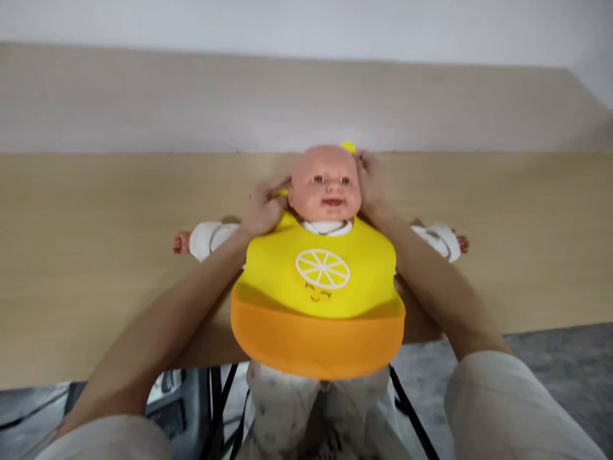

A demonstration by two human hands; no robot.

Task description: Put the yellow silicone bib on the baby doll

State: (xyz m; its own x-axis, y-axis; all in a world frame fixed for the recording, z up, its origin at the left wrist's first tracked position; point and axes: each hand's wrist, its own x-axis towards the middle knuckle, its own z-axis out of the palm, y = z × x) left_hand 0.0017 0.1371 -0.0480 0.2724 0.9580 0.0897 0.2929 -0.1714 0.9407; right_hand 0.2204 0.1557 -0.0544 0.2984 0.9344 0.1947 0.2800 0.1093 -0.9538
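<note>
A baby doll [326, 174] lies face up with its arms spread out to both sides. Over its chest is a yellow bib [275, 268] with a citrus-slice print and an orange catch pocket [318, 345]. At the left of the doll's neck, my left hand [264, 207] has its fingers closed around a yellow strap of the bib. My right hand [370, 182] is curled beside the other side of the head, its fingertips partly hidden. A yellow strap end [348, 147] sticks up behind the head, close to those fingers.
The doll lies on a light wooden table [96, 268], its legs in patterned trousers [282, 406] hanging past the front edge. Behind the table is a pale wall [306, 29]. Black frame bars [221, 409] and a grey object [184, 406] stand below the edge.
</note>
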